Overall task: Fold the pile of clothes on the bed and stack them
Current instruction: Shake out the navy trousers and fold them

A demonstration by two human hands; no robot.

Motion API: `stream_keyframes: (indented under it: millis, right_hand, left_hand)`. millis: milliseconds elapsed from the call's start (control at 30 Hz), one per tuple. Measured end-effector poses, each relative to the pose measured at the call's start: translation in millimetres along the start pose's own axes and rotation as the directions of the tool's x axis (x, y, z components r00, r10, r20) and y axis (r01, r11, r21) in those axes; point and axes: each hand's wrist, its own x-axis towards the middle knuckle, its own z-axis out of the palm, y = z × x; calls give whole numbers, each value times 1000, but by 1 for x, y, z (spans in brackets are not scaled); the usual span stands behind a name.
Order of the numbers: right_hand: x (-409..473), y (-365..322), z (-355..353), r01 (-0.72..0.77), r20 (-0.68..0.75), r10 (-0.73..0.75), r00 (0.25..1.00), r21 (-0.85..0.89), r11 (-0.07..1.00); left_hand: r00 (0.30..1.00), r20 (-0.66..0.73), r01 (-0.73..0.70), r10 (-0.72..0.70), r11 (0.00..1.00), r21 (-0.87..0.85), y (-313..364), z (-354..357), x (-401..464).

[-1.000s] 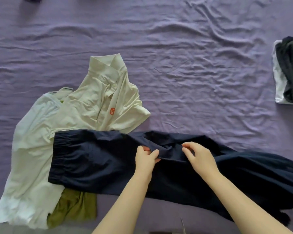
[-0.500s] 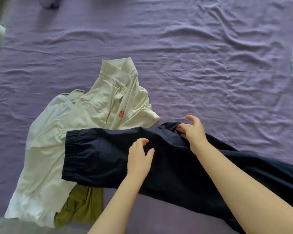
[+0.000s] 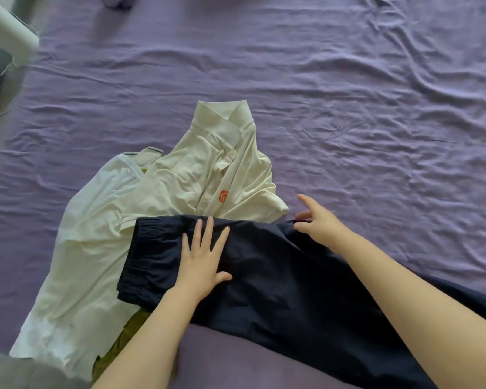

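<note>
Navy trousers point(image 3: 278, 279) are laid across the purple bedsheet point(image 3: 348, 122), with the elastic waistband end resting on a cream polo shirt point(image 3: 208, 181). The left hand point(image 3: 204, 261) is pressed flat on the fabric just beside the waistband, fingers straight and spread. The top edge of the trousers is pinched by the right hand point(image 3: 319, 220), thumb and fingertips curled on it. An olive garment point(image 3: 129, 332) is tucked under everything, below the left wrist.

home bedroom: bed w/ wrinkled purple sheet point(image 3: 348, 108), loose clothes point(image 3: 180, 192) spread on it
</note>
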Motion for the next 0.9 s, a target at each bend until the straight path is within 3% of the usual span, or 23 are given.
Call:
stream_keyframes:
  millis: [67,133,200,267,333,400,600,667,733,833,900]
  right_hand:
    - [5,3,-4,-24,-21,30,999,239,971]
    - [10,4,-8,-44,-25,64,998,483,875]
    - [14,2,-11,-29,-61,82,995,595,803]
    - [16,-1,-12,-9,-146,88,985,470,883]
    - [15,-4,-12,-43,-221,62,973,90,995]
    - [13,-5,-7,-64,-230,33,973,-127,990]
    - [17,-9,11,77,-212,-73,975,13,997]
    - [15,-5,10,66,-222,-48,974,77,995]
    - [14,-3,11,30,-183,-27,983,14,999]
    - [12,-10,16,10,-151,-22,988,-83,997]
    - [10,-14,15,21,-158,-22,987,-7,1000]
  left_hand:
    - [996,36,-77,76,997,30,-13,5,0]
    - [988,63,-145,142,988,50,-26,9,-1]
    - [978,78,-200,195,978,65,-36,10,-1]
    - [970,84,-236,229,969,77,-42,10,-2]
    - [968,81,-243,236,966,90,-44,8,-3]
    - [972,57,-230,226,971,70,-40,3,-6]
    - [916,-364,-131,172,982,133,-39,-28,2]
    - [933,-355,-10,53,992,122,-49,-40,9]
    - [954,-293,100,-67,990,101,-63,-46,13]
    - [953,-277,155,-124,984,93,-77,-53,12]
    - [955,-252,186,-159,979,87,-81,-58,8]
